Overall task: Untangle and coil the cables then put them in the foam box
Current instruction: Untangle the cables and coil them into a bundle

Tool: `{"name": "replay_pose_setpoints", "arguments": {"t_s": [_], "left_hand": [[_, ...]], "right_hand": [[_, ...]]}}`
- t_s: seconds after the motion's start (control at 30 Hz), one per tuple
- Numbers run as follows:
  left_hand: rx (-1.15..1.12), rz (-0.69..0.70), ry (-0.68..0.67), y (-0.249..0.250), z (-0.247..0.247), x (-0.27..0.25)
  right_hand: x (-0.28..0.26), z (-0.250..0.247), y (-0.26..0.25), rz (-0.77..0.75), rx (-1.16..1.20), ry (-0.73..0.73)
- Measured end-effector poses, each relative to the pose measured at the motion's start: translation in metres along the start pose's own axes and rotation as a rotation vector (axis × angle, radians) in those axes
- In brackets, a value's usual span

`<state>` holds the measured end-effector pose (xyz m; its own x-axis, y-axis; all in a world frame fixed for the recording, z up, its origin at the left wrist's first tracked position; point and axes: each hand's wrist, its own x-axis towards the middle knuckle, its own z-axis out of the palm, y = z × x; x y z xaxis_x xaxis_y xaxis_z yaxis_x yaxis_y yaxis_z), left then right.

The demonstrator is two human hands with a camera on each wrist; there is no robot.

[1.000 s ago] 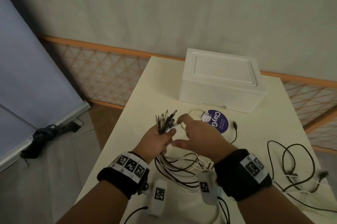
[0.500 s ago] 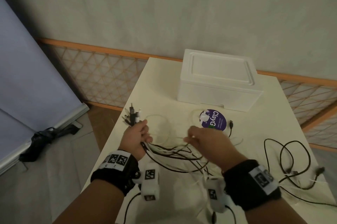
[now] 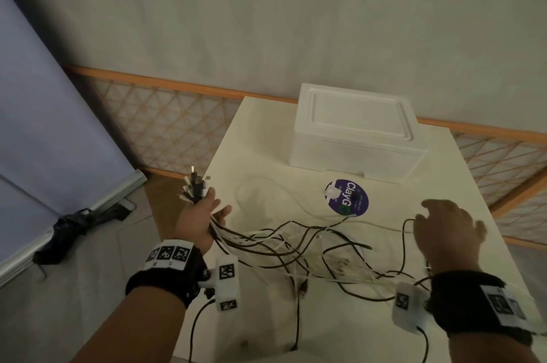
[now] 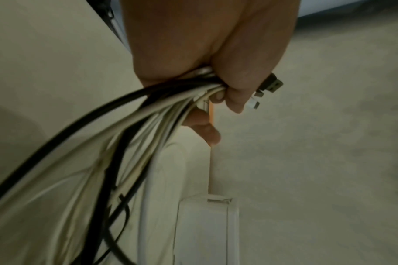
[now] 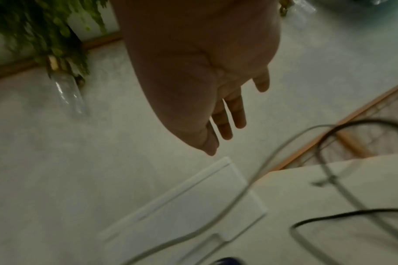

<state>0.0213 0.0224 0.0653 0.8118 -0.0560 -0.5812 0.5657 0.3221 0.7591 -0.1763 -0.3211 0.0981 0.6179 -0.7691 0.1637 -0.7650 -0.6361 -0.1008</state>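
The plug ends of the black and white cables (image 3: pixel 194 189) are gripped by the left hand (image 3: pixel 197 219); their lengths lie tangled on the cream counter (image 3: pixel 260 149). The right hand (image 3: pixel 444 232) is held flat, empty. Nothing is coiled; the white foam box (image 3: pixel 355 132) is lidded.

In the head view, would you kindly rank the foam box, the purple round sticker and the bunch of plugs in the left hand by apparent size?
1. foam box, clearly largest.
2. purple round sticker.
3. bunch of plugs gripped by the left hand; close to the sticker, so unsure.

The left hand (image 3: pixel 199 216) is raised with fingers curled, well apart from the right hand (image 3: pixel 444 232), whose fingers are straight and spread.
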Motion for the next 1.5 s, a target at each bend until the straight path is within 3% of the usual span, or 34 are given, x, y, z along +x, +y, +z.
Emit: {"name": "replay_pose_setpoints", "arguments": {"t_s": [0.1,0.17,0.23,0.3,0.4,0.5,0.67,0.83,0.93,1.03,1.1,1.23,1.37,1.5], "left_hand": [[-0.083,0.008,-0.140,-0.002,0.015,-0.021],[-0.121,0.004,-0.296,-0.007,0.033,-0.043],[-0.081,0.050,-0.403,-0.009,0.050,-0.065],[-0.047,0.126,-0.464,-0.002,0.057,-0.076],[-0.072,0.240,-0.426,0.018,0.047,-0.070],[-0.187,0.292,-0.218,0.034,0.021,-0.048],[-0.368,0.218,0.031,0.038,-0.020,-0.009],[-0.330,0.134,0.017,0.014,-0.012,-0.001],[-0.230,0.119,-0.047,0.005,-0.005,-0.007],[0.021,0.117,-0.126,-0.013,0.010,-0.022],[0.151,0.141,-0.215,-0.022,0.023,-0.034],[0.363,0.288,-0.413,-0.021,0.044,-0.059],[0.538,0.384,-0.598,-0.021,0.054,-0.076],[0.612,0.504,-0.553,-0.021,0.056,-0.082]], "right_hand": [[-0.021,-0.018,-0.064,-0.341,0.386,0.003],[-0.053,-0.034,-0.118,-0.638,0.541,-0.281],[-0.082,-0.036,-0.162,-0.826,0.476,-0.572],[-0.095,-0.025,-0.182,-0.833,0.458,-0.663],[-0.090,0.002,-0.170,-0.791,0.241,-0.582],[-0.072,0.021,-0.131,-0.698,0.156,-0.540],[-0.042,0.029,-0.056,-0.569,-0.122,-0.464],[-0.028,0.020,-0.025,-0.525,-0.349,-0.353],[-0.017,0.027,0.000,-0.367,-0.436,-0.544],[-0.014,0.019,-0.027,-0.416,-0.168,-0.795],[-0.018,0.007,-0.066,-0.559,0.199,-0.739],[-0.044,-0.025,-0.142,-0.664,0.810,-0.612],[-0.060,-0.049,-0.184,-0.914,0.885,-0.454],[-0.068,-0.044,-0.195,-1.040,0.829,-0.341]]}}
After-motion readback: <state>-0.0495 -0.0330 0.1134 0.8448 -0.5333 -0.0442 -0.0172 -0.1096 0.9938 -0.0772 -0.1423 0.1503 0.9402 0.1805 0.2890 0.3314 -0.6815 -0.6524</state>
